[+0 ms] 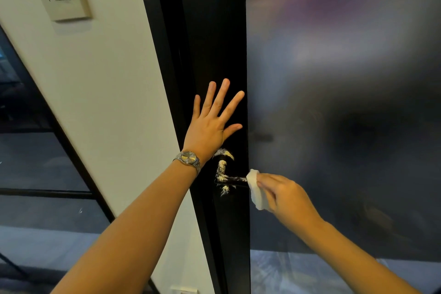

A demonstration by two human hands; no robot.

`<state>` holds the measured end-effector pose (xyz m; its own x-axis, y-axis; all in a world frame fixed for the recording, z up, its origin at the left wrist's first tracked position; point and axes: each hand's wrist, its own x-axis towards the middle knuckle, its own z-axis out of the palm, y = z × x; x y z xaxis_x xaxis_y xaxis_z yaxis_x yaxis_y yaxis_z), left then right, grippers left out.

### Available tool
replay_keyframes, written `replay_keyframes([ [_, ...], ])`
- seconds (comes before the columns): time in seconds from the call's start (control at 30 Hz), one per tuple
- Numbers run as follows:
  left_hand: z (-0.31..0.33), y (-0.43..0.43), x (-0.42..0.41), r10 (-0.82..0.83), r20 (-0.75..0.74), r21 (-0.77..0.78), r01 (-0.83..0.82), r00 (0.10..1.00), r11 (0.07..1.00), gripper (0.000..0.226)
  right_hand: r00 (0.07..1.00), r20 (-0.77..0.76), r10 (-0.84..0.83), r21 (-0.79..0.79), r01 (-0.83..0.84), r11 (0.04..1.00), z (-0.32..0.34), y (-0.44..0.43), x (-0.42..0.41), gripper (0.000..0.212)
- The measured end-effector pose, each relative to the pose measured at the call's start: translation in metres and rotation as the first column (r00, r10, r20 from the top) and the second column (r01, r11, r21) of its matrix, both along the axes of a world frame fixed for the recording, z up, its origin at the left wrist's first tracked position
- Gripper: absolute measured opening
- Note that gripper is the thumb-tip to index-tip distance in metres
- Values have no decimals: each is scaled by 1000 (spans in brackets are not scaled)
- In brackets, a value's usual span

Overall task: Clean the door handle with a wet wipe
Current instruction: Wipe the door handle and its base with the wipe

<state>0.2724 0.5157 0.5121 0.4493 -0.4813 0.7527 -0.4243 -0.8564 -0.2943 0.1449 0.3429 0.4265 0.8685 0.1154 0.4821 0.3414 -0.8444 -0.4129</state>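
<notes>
The black door stile (pixel 214 43) carries the door handle (pixel 232 179). The frosted glass panel (pixel 334 79) lies right of the handle and the white wall (pixel 107 79) left of it. Your left hand (pixel 210 126) lies flat on the stile just above the handle, fingers straight and spread. Your right hand (pixel 286 196), at the handle's right end, pinches the wet wipe (pixel 255 188), which touches the lever's tip. White smears streak the handle and the stile around it. Your wristwatch (pixel 188 157) sits just left of the handle.
</notes>
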Motion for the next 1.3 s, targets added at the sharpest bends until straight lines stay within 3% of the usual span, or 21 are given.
replay_keyframes([
  [0.07,-1,0,0,6,-1,1,-6,1000,1000,62,994,80,-69,28,67,997,-1,9,2,23],
  [0.2,0,-1,-1,4,-11,1,-4,1000,1000,64,986,154,63,-20,-61,998,3,43,7,22],
  [0.3,0,-1,-2,-13,-19,-7,12,1000,1000,63,992,84,96,-40,-93,995,3,25,1,25],
  [0.47,0,-4,-4,5,-8,-32,-5,1000,999,65,993,-21,-113,-13,113,994,12,-6,-11,19],
  [0.6,-1,-7,-11,13,-24,-49,-14,1000,999,64,998,-60,-11,-70,7,998,17,28,-1,22],
  [0.67,1,-6,-12,10,-42,-54,-12,999,998,64,984,-162,69,-27,-74,997,20,38,4,24],
  [0.73,2,-5,-14,12,-52,-50,-15,999,999,64,988,-129,90,29,-87,996,20,33,3,20],
  [0.8,2,-5,-14,8,-61,-40,-11,998,999,64,995,-89,49,112,-39,993,21,15,-2,17],
  [0.97,2,-9,-16,14,-70,-68,-18,997,998,67,962,-266,-61,213,120,969,29,-20,-5,15],
  [1.07,3,-9,-17,17,-80,-70,-22,997,997,67,978,-197,-70,84,88,993,26,7,1,19],
  [1.2,4,-9,-19,2,-111,-74,-10,994,997,66,998,-64,-8,124,16,992,21,55,8,20],
  [1.3,6,-5,-19,-66,-148,-89,53,987,995,66,992,99,75,50,-81,995,11,71,10,21],
])
